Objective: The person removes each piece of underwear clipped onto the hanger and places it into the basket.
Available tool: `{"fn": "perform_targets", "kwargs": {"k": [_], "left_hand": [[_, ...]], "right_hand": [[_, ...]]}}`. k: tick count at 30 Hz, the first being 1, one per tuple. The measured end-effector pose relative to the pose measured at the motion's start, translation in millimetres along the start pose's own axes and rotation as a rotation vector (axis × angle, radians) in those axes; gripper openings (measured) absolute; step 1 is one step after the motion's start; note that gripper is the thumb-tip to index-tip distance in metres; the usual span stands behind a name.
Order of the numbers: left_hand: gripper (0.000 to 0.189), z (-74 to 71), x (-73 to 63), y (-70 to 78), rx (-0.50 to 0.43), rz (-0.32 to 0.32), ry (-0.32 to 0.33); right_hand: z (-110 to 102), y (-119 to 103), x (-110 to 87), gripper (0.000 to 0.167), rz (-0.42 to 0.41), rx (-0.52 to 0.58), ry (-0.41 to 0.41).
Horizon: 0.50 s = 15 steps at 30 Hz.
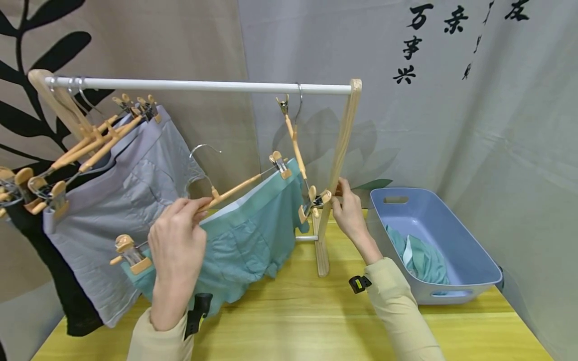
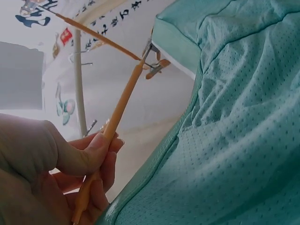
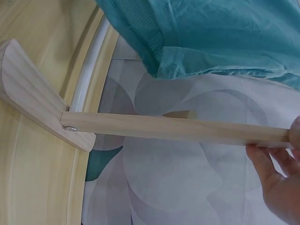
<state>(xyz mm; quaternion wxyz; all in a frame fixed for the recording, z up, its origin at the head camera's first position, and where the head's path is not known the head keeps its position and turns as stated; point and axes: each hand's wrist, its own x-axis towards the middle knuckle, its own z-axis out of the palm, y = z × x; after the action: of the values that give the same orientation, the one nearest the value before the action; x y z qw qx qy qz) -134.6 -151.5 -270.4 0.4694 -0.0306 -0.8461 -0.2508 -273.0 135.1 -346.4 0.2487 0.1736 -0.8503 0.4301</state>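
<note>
My left hand (image 1: 177, 245) grips the wooden bar of a clip hanger (image 1: 237, 188), thumb and fingers wrapped round it in the left wrist view. Teal shorts (image 1: 244, 245) hang from its two clips by the waistband, and the hanger's metal hook (image 1: 203, 146) is off the rail. My right hand (image 1: 351, 215) holds the right wooden post (image 3: 187, 129) of the clothes rack, thumb on one side and fingers on the other. Beside that post, a bare clip hanger (image 1: 295, 145) hangs from the white rail (image 1: 217, 86).
Grey shorts (image 1: 135, 185) and a black garment (image 1: 54, 291) hang on clip hangers at the rail's left end. A blue basin (image 1: 469, 240) stands right of the rack on the wooden table (image 1: 316, 321), with a crumpled teal garment (image 1: 426, 260) inside. Printed curtains hang behind.
</note>
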Motion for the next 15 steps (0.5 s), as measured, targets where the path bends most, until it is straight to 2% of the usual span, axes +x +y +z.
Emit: {"fn": "perform_targets", "kwargs": {"k": [15], "left_hand": [[0.018,1.6,-7.4,5.4,-0.028,0.043,-0.005]], "right_hand": [[3.5,0.9,0.2,0.033,-0.025,0.063,0.027]]}}
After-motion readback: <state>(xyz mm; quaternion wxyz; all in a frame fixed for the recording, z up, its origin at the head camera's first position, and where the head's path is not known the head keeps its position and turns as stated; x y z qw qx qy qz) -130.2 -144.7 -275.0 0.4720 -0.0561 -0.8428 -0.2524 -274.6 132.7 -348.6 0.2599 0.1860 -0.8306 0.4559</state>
